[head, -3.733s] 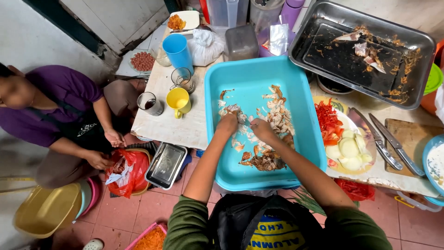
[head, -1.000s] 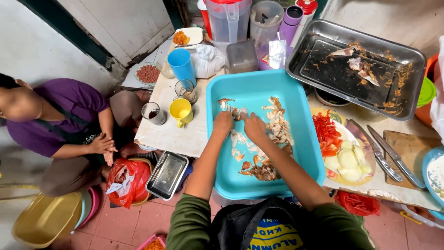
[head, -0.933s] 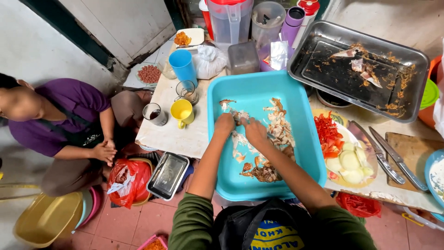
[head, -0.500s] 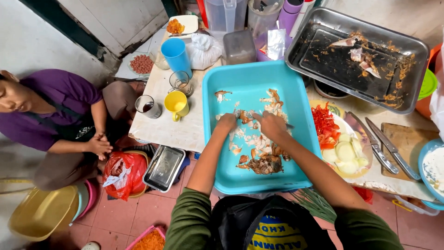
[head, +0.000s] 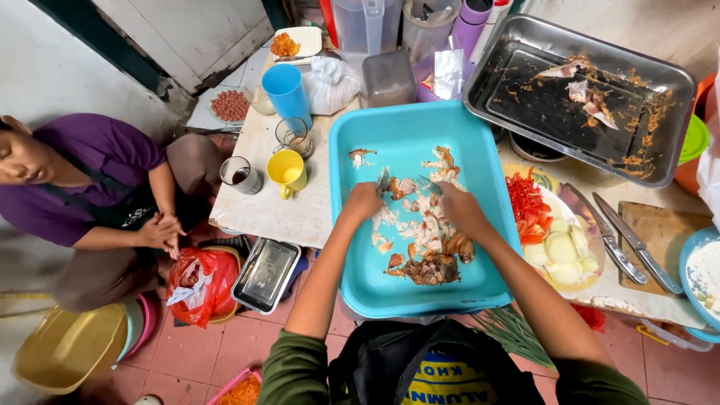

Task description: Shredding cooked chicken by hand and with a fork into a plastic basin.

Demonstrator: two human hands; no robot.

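Shredded chicken (head: 420, 225) heaped mid teal tray (head: 352, 255), darker unpicked chunk (head: 431, 268) at six o'clock. Left hand (head: 364, 202) and right hand (head: 459, 208) pinching shreds, fingers closed.

A turquoise tray (head: 352, 247) holds pale and brown meat scraps (head: 424, 240), beside a yellow mug (head: 287, 171) and blue cup (head: 285, 90).

Shredded pale fish pieces (head: 420, 225) are lying scattered mid-tray in a turquoise rectangular tray (head: 360, 255), with a darker browned carcass chunk (head: 431, 268) sitting toward its near end.
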